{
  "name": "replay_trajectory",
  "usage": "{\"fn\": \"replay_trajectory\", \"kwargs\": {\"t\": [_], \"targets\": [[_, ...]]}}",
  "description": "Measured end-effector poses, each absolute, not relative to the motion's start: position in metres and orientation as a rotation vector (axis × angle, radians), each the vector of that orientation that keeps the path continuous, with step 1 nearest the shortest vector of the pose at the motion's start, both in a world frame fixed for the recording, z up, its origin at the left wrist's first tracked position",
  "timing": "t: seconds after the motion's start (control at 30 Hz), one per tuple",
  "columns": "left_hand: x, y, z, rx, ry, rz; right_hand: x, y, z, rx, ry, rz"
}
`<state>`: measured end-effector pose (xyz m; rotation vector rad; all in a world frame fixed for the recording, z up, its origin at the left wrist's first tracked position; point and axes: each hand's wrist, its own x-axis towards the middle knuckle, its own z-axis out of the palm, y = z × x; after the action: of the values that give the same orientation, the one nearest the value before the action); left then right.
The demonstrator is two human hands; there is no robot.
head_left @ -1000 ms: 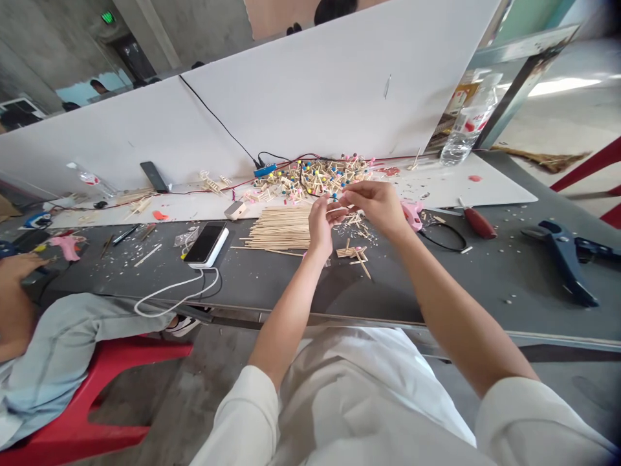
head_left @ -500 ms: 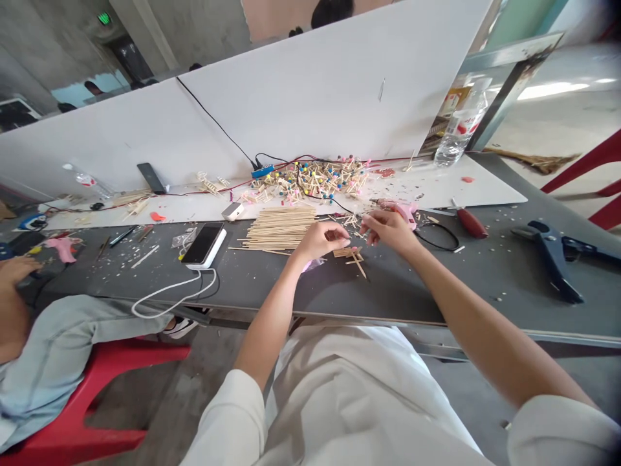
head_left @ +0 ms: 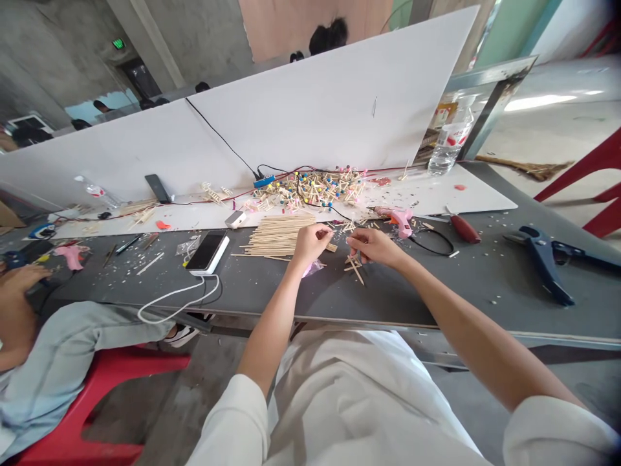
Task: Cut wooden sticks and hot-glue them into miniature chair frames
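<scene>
My left hand (head_left: 311, 246) is closed in a pinch just past the front end of a row of thin wooden sticks (head_left: 274, 236); whatever it pinches is too small to make out. Short cut sticks (head_left: 332, 248) lie by its fingertips, and a clear plastic bag (head_left: 315, 266) is under its wrist. My right hand (head_left: 372, 246) also has its fingers drawn together, over a small piece made of crossed sticks (head_left: 358, 272) on the dark table. Its fingertips overlap the piece's upper part, so I cannot tell whether they grip it. A pink glue gun (head_left: 402, 221) lies behind that hand.
A pile of sticks with coloured balls (head_left: 320, 188) lies along the white board. To the right are a red-handled screwdriver (head_left: 466, 229) and blue-handled cutters (head_left: 546, 262). On the left lies a phone on a white power bank (head_left: 208, 252); a co-worker's hand (head_left: 22, 278) is farther left.
My right hand has come down and left to the crossed-stick piece. My left hand has shifted slightly left, over the short sticks. The camera view has tilted a little upward.
</scene>
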<state>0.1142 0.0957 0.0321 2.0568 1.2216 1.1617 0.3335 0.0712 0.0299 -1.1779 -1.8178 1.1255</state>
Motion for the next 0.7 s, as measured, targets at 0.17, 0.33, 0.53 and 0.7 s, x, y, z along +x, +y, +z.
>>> {"fn": "replay_trajectory", "kwargs": {"t": [0.17,0.33,0.53,0.7], "targets": [[0.115,0.090,0.036,2.076,1.228,1.199,0.329,0.073,0.022,-1.125,-1.727,1.211],[0.118,0.086,0.038,1.937,1.281,1.436,0.333,0.073,0.028,-1.048,-1.668,1.316],[0.126,0.074,0.042,1.785,1.154,1.602,0.342,0.071,0.045,-0.914,-1.426,1.398],[0.137,0.066,0.042,1.655,0.896,1.368,0.350,0.068,0.054,-0.781,-1.260,1.519]]}}
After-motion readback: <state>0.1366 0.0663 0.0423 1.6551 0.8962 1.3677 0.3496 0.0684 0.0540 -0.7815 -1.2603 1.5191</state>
